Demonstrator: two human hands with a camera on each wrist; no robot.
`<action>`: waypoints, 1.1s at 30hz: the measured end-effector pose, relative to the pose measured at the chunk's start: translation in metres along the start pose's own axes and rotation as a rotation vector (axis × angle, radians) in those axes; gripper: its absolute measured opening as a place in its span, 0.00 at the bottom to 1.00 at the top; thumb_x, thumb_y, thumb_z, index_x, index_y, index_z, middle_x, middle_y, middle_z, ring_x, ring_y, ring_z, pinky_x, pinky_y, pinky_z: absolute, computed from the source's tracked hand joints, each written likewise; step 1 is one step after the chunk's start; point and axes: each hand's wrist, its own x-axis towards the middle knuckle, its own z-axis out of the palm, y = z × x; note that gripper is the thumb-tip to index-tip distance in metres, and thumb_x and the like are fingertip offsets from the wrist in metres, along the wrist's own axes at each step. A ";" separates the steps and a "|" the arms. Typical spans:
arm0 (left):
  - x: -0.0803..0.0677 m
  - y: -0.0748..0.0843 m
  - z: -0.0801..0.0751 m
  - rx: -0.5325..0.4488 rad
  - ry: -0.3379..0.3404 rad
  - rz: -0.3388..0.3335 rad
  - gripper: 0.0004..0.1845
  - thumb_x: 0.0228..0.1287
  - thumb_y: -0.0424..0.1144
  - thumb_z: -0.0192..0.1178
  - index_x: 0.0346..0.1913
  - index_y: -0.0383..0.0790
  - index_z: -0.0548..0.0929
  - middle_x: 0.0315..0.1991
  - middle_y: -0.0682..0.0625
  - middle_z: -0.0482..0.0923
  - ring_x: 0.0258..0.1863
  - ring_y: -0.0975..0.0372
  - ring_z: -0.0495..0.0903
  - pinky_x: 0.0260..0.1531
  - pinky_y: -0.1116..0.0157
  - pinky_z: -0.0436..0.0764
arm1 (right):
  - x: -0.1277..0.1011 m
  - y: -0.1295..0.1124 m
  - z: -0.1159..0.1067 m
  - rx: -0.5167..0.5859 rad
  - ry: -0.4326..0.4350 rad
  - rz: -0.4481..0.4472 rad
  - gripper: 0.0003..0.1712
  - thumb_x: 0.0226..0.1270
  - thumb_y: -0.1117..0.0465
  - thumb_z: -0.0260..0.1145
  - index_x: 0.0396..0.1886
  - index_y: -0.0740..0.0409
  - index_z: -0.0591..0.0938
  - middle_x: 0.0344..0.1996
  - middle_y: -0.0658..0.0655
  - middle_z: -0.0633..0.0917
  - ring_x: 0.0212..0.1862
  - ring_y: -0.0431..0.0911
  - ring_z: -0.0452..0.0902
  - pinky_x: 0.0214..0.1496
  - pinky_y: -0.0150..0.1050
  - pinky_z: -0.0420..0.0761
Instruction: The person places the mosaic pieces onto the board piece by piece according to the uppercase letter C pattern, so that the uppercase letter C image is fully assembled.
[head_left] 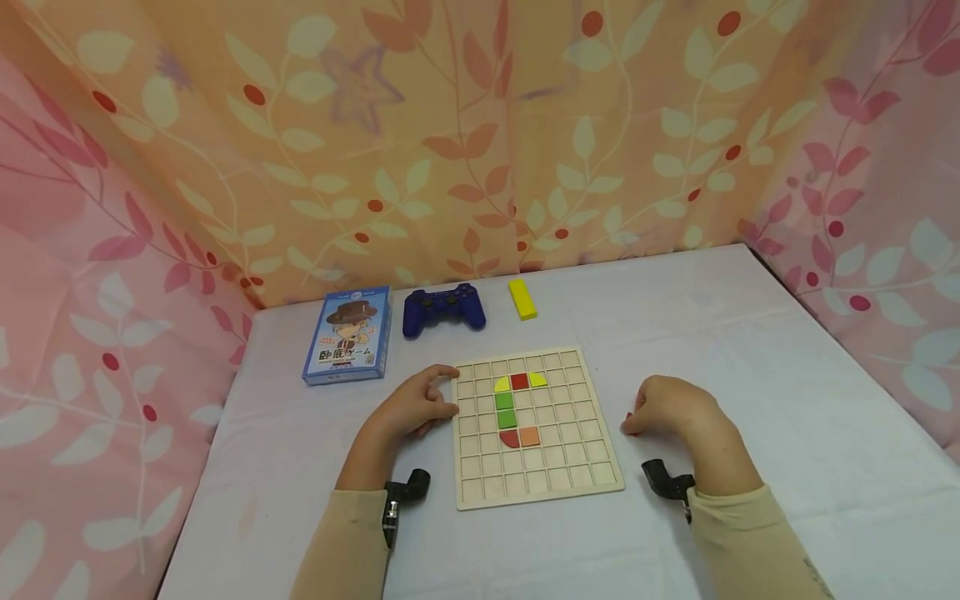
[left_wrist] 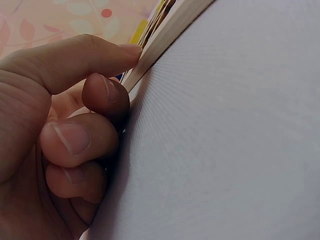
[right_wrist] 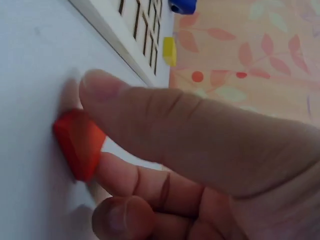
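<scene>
My left hand (head_left: 411, 406) is at the left side of the wooden grid board (head_left: 537, 494), with thumb and index finger touching its edge. In the left wrist view the thumb (left_wrist: 95, 59) lies against that edge and the other fingers curl below. Right of the board, my right hand (head_left: 672, 408) pinches a small red tile (right_wrist: 80, 142) between thumb and index finger, close over the tablecloth. On the board lie two yellow quarter-round tiles (head_left: 537, 380) flanking a red square (head_left: 519, 382), two green squares (head_left: 506, 410), a red quarter-round tile (head_left: 510, 439) and an orange square (head_left: 529, 437).
Behind the board are a blue game box (head_left: 348, 335), a dark blue game controller (head_left: 444, 310) and a yellow block (head_left: 522, 299). A white cloth (head_left: 675, 308) covers the table. Floral curtains (head_left: 480, 133) enclose the back and sides.
</scene>
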 end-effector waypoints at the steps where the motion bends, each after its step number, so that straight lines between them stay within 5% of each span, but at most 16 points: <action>1: 0.000 0.000 0.000 0.002 -0.001 0.002 0.34 0.63 0.33 0.71 0.71 0.47 0.71 0.16 0.51 0.71 0.08 0.63 0.62 0.11 0.66 0.64 | 0.000 0.000 0.001 -0.006 0.011 0.007 0.12 0.52 0.55 0.76 0.22 0.55 0.81 0.22 0.52 0.78 0.28 0.47 0.71 0.30 0.41 0.70; 7: 0.000 0.001 -0.001 0.001 -0.002 0.002 0.34 0.63 0.34 0.71 0.71 0.47 0.71 0.16 0.51 0.72 0.08 0.63 0.62 0.11 0.66 0.63 | 0.002 -0.007 0.007 0.011 0.059 -0.035 0.05 0.45 0.63 0.68 0.20 0.56 0.79 0.19 0.52 0.76 0.24 0.46 0.69 0.27 0.39 0.68; 13: -0.001 0.001 0.000 0.003 -0.003 0.006 0.34 0.64 0.34 0.71 0.71 0.46 0.71 0.16 0.51 0.72 0.07 0.63 0.62 0.11 0.65 0.63 | 0.004 -0.009 0.009 0.048 0.078 -0.066 0.07 0.49 0.61 0.68 0.21 0.56 0.76 0.19 0.52 0.75 0.25 0.46 0.69 0.28 0.40 0.68; 19: -0.001 0.001 -0.001 0.009 -0.005 0.004 0.34 0.64 0.34 0.71 0.71 0.47 0.71 0.16 0.51 0.72 0.07 0.63 0.63 0.11 0.66 0.64 | 0.012 -0.010 0.009 0.137 0.107 -0.156 0.05 0.54 0.63 0.68 0.30 0.58 0.79 0.23 0.52 0.77 0.29 0.47 0.72 0.32 0.41 0.71; 26: -0.001 0.001 0.000 0.009 -0.012 0.012 0.34 0.64 0.33 0.70 0.72 0.45 0.70 0.16 0.50 0.72 0.07 0.63 0.63 0.11 0.66 0.64 | 0.014 -0.004 0.003 0.103 0.194 -0.163 0.10 0.60 0.63 0.63 0.41 0.57 0.83 0.32 0.53 0.79 0.35 0.48 0.73 0.38 0.44 0.72; 33: -0.001 0.001 -0.001 0.005 -0.007 0.004 0.34 0.64 0.34 0.71 0.71 0.47 0.71 0.16 0.51 0.71 0.08 0.63 0.63 0.11 0.66 0.64 | 0.017 0.003 0.002 0.224 0.082 -0.220 0.19 0.57 0.63 0.71 0.50 0.56 0.83 0.31 0.54 0.73 0.31 0.47 0.68 0.33 0.41 0.68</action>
